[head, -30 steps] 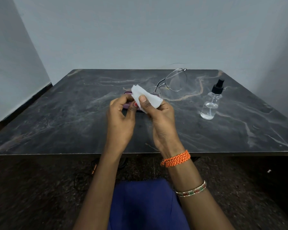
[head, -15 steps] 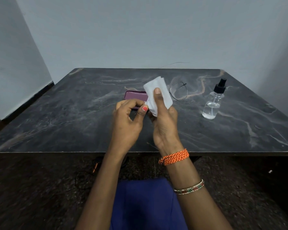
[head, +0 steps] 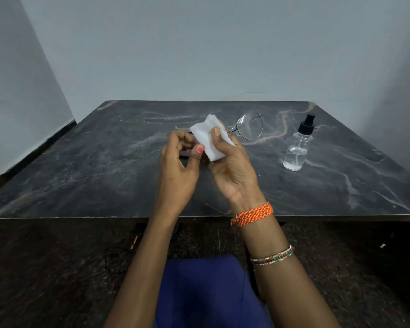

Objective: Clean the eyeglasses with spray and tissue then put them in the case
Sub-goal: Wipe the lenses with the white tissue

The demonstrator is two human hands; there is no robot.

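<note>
Mid-wipe, by the look of it: right hand (head: 232, 171) raised above the counter (head: 104, 166), thumb pressing a folded white tissue (head: 207, 140) over one lens of the eyeglasses (head: 249, 126), grip clenched on tissue and frame together so the lens gets rubbed between thumb and fingers. Other lens sticking out bare to the right of the tissue, clear of the counter, thin metal rim catching light. Left hand (head: 178, 166) just beside, fingers curled and thumb up near the tissue's lower edge; probably steadying the hidden side of the frame, though impossible to tell whether anything is pinched there. Purple case (head: 186, 153) lying on the counter behind the left hand, mostly hidden, open or shut not readable. Spray bottle (head: 297, 147) standing upright well to the right, cap on, some clear liquid left, set aside within reach should another squirt be wanted. Judging by this: spraying likely done, wiping under way, second lens and casing yet to come. Thin frame calls for light pressure.
</note>
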